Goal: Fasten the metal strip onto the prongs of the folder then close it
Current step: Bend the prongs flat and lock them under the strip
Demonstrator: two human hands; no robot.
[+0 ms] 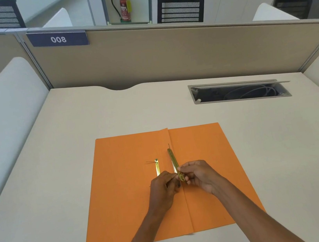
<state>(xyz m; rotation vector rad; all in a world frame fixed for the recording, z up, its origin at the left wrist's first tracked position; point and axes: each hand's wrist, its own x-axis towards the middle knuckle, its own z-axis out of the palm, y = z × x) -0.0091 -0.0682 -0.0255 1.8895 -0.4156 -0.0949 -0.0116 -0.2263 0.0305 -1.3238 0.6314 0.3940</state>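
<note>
An orange folder (pixel 124 197) lies open and flat on the desk, its fold running down the middle. A gold metal strip (pixel 172 160) is raised over the fold, tilted, and my right hand (pixel 199 174) pinches its near end. My left hand (pixel 163 188) pinches something thin next to that end, likely a prong; the exact contact is hidden by my fingers. A second gold fastener piece (pixel 157 167) lies flat on the left leaf, with thin wire prongs (pixel 150 162) sticking out leftward at its far end.
A cable slot (pixel 238 93) with wires inside is cut into the cream desk (pixel 59 176) at the back right. Beige partition walls (pixel 166 58) close off the desk at the back, with white dividers (pixel 1 122) on both sides.
</note>
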